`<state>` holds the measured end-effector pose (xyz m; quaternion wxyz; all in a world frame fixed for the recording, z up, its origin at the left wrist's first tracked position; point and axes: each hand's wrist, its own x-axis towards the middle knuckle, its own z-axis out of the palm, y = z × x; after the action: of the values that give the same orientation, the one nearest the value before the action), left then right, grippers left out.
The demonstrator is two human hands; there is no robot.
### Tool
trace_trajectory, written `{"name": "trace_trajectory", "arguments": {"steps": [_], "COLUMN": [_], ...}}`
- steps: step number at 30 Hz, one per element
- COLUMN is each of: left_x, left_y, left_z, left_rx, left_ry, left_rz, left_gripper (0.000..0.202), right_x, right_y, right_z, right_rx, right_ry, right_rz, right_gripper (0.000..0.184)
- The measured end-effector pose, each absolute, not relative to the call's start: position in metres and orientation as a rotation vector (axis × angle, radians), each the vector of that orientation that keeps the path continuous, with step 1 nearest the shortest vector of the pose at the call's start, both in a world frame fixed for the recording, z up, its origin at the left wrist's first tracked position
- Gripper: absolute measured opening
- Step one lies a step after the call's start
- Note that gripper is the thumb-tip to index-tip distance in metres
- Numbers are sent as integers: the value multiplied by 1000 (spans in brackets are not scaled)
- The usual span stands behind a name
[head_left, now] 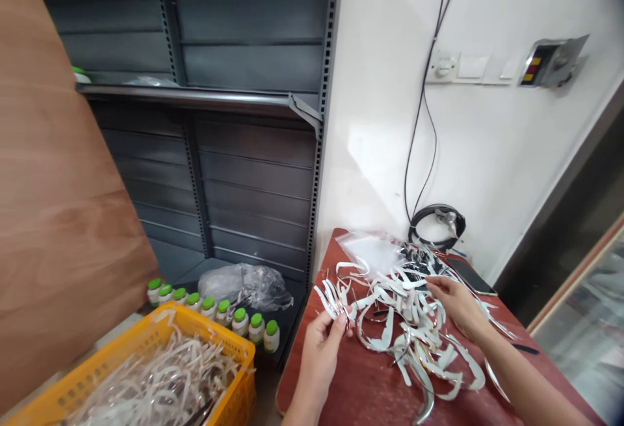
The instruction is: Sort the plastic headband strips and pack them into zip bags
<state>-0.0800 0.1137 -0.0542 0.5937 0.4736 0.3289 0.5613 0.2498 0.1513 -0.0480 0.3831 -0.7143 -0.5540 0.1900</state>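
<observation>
Head view: with our left hand [322, 338] we pinch a fan of thin, curved white strips [331, 294]; our right hand [453, 302] pinches one flat pale strip [417, 283]. Between our hands, glossy crescent pieces [389, 332] tangle on the reddish desk [358, 387]; left of both sits a perforated yellow plastic basket [246, 380]

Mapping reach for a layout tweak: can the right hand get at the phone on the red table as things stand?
Probably yes: the phone lies just beyond the right hand, its upper face looks uncovered and nothing tall stands between. That hand is at a white strip, though.
</observation>
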Motion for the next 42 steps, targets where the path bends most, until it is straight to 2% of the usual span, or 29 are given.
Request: {"name": "trace_trajectory", "arguments": {"steps": [4, 12, 18, 24, 28, 36, 42], "left_x": [-78, -77, -79, -80, -81, -81, -81], "left_y": [116, 119, 118, 120, 120, 116, 118], "left_z": [-57, -60, -55, -59, -59, -53, -56], "left_rx": [1084, 1097, 1043, 1063, 1094, 1088, 1065], "left_ry": [773, 788, 810, 819, 815, 805, 818], "left_rz": [1286, 1276, 1301, 1318, 1306, 1325, 1323], "left_gripper": [41, 41, 43, 42, 40, 37, 39], "right_x": [262, 245, 250, 249, 250, 261, 273], "right_y": [155, 173, 172, 162, 156, 152, 138], "right_z": [-57, -66, -33, 6, 13, 0, -12], "right_rx": [-1930, -2036, -2045, -1952, -1885, -1581, -1679], "right_ry": [-1559, -1712, -1694, -1658, -1600, -1303, -1432], "right_rz": [507, 566, 411, 230, 169, 508, 509], "right_gripper": [22, 21, 19, 20, 26, 42, 45]}}
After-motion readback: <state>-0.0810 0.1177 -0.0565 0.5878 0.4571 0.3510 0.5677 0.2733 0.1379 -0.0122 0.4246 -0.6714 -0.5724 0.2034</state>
